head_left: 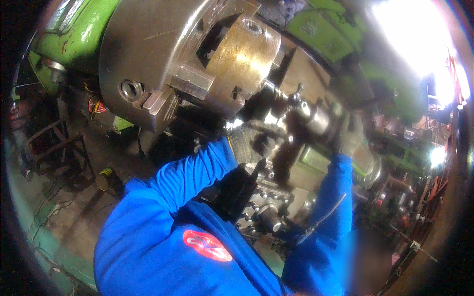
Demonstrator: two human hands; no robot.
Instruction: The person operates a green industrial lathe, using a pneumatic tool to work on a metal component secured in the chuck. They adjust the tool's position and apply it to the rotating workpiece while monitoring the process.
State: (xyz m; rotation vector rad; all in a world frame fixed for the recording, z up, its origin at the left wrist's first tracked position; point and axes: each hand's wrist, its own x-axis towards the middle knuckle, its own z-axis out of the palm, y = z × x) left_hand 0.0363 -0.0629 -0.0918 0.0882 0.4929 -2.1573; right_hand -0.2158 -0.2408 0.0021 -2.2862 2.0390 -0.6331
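Observation:
A large steel lathe chuck point(143, 54) grips a thick brass-coloured round workpiece point(242, 59) between its jaws. Facing the workpiece's right end is a shiny drill chuck point(316, 118), with a slim steel bit point(273, 89) reaching toward that end; whether they touch is unclear. My gloved left hand point(252, 143), fingers curled, is below the workpiece by the tool post area; what it holds is hidden in shadow. My gloved right hand point(349, 133) wraps round the cylindrical part just behind the drill chuck, its fingers somewhat blurred.
Below my hands is the lathe carriage point(269, 197) with bolts and a round knob point(270, 218). A green headstock point(74, 34) stands at upper left. On the floor at left are a metal frame point(64, 148) and a small can point(103, 179). Bright light glares at upper right.

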